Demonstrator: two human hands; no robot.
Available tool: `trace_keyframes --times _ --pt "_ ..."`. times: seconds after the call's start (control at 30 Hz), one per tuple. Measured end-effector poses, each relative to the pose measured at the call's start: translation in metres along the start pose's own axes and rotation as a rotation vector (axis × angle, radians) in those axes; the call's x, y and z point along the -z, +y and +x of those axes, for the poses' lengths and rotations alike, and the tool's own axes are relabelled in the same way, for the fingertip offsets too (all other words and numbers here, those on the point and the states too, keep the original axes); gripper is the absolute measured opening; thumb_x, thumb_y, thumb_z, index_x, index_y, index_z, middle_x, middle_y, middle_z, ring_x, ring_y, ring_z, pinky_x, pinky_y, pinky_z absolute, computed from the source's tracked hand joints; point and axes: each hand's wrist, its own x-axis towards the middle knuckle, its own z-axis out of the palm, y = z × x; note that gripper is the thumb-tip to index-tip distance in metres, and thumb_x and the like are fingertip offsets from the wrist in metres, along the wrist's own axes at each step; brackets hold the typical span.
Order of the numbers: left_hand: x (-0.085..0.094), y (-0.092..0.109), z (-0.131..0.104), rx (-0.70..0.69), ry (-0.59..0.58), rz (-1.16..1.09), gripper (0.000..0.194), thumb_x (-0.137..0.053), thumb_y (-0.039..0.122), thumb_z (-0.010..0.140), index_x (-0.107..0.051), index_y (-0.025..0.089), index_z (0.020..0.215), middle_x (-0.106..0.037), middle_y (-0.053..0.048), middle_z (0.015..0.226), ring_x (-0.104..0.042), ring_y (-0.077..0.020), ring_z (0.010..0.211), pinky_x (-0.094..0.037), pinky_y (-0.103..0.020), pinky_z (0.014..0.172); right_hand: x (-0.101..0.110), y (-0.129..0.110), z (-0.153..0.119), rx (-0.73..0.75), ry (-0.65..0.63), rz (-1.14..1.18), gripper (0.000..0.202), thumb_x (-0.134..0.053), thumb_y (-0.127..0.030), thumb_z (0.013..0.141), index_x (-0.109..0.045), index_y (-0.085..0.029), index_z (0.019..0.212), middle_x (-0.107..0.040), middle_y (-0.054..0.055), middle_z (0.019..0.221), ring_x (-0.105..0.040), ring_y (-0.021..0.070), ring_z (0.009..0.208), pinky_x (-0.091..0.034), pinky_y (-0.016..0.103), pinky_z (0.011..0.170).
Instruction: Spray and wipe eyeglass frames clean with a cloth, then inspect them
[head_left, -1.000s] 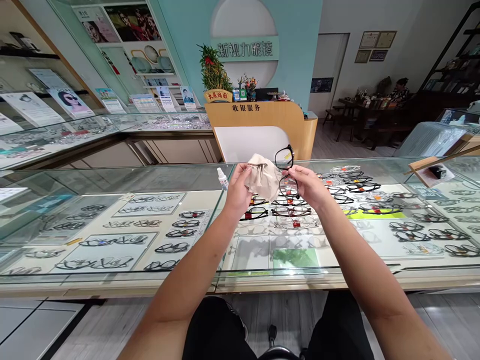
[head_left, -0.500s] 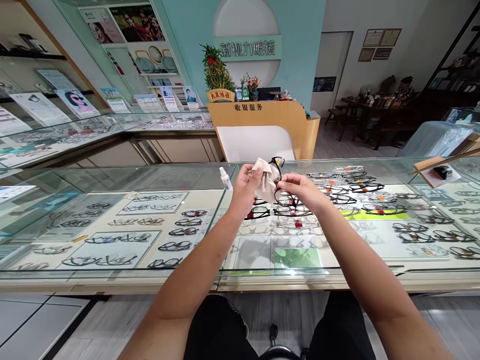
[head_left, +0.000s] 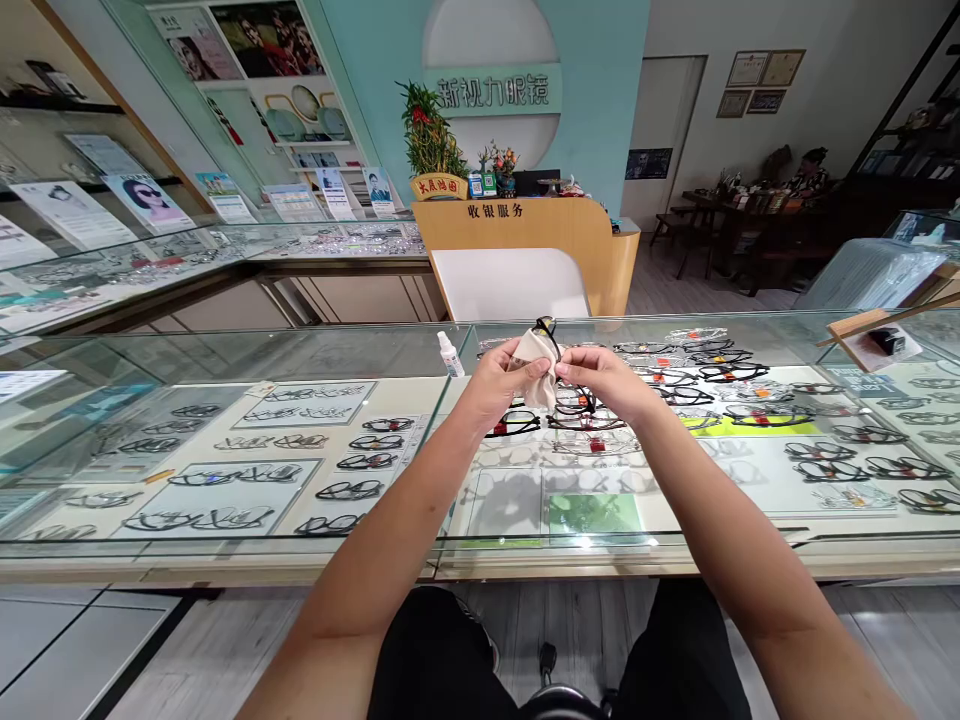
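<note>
Above the glass counter, my left hand (head_left: 495, 382) pinches a cream cloth (head_left: 538, 362) that is folded around part of a pair of black-framed glasses (head_left: 547, 328). Thumb and fingers of my right hand (head_left: 601, 378) grip the same glasses at the cloth's right edge. One dark part of the frame sticks up above the cloth; the lens under the cloth is hidden. A white spray bottle (head_left: 451, 356) stands on the counter just left of my left hand.
Rows of glasses (head_left: 731, 372) lie inside the glass display counter (head_left: 465, 560). A wooden stand (head_left: 862, 328) is at the right. Beyond the counter is a wooden cash desk (head_left: 517, 235) with a plant (head_left: 431, 140). A person sits far back right.
My left hand and the cloth have shifted slightly right, closer to my right hand. The cloth now covers more of the glasses, and the lower rim beside my right hand is less visible.
</note>
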Motion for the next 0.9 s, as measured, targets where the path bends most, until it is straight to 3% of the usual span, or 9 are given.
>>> trace_keyframes --times 0.13,0.3,0.47,0.57,0.7,0.9 --pt "-0.001 -0.002 -0.001 -0.061 0.013 0.056 0.061 -0.109 0.054 0.057 -0.073 0.018 0.09 -0.072 0.0 0.074 -0.062 -0.0139 0.061 -0.051 -0.025 0.057 0.001 0.001 0.0 -0.048 -0.042 0.024 0.049 -0.093 -0.066 0.081 -0.072 -0.021 0.073 -0.056 -0.002 0.071 -0.042 0.0143 0.069 -0.028 0.033 0.067" --pt "-0.002 -0.003 -0.005 -0.143 0.032 0.129 0.058 -0.106 0.057 0.062 -0.072 0.019 0.088 -0.07 0.001 0.073 -0.062 -0.0143 0.06 -0.051 -0.026 0.057 -0.004 -0.008 -0.003 -0.088 -0.147 0.056 0.052 -0.098 -0.067 0.071 -0.076 -0.02 0.074 -0.052 -0.003 0.064 -0.038 0.0137 0.067 -0.023 0.033 0.066" --pt "-0.003 -0.003 -0.007 -0.184 0.074 0.186 0.056 -0.099 0.067 0.071 -0.072 0.02 0.084 -0.066 0.001 0.07 -0.056 -0.0132 0.058 -0.046 -0.025 0.054 -0.007 -0.012 -0.004 -0.084 -0.196 0.016 0.047 -0.1 -0.061 0.07 -0.076 -0.02 0.073 -0.053 -0.004 0.066 -0.037 0.0124 0.067 -0.023 0.032 0.066" --pt "0.002 -0.002 -0.003 -0.243 0.069 0.191 0.058 -0.093 0.073 0.077 -0.075 0.018 0.082 -0.065 -0.001 0.071 -0.055 -0.0134 0.061 -0.047 -0.026 0.058 -0.004 -0.01 -0.004 -0.066 -0.191 0.01 0.051 -0.097 -0.066 0.073 -0.077 -0.02 0.074 -0.059 -0.002 0.068 -0.046 0.0133 0.069 -0.032 0.031 0.069" --pt "0.013 0.0 0.002 -0.185 -0.074 0.152 0.058 -0.092 0.073 0.08 -0.077 0.018 0.086 -0.069 -0.003 0.076 -0.062 -0.0162 0.066 -0.052 -0.027 0.063 0.002 -0.009 -0.005 -0.078 -0.161 -0.014 0.049 -0.095 -0.067 0.076 -0.083 -0.019 0.082 -0.074 0.004 0.081 -0.06 0.0169 0.078 -0.042 0.032 0.076" --pt "0.025 0.009 0.0 -0.085 -0.25 0.172 0.057 -0.097 0.06 0.08 -0.077 0.014 0.106 -0.072 -0.003 0.083 -0.064 -0.0149 0.069 -0.052 -0.024 0.063 0.006 -0.017 -0.007 -0.107 -0.144 0.019 0.041 -0.094 -0.057 0.079 -0.085 -0.017 0.084 -0.081 0.008 0.09 -0.055 0.0147 0.075 -0.042 0.03 0.071"
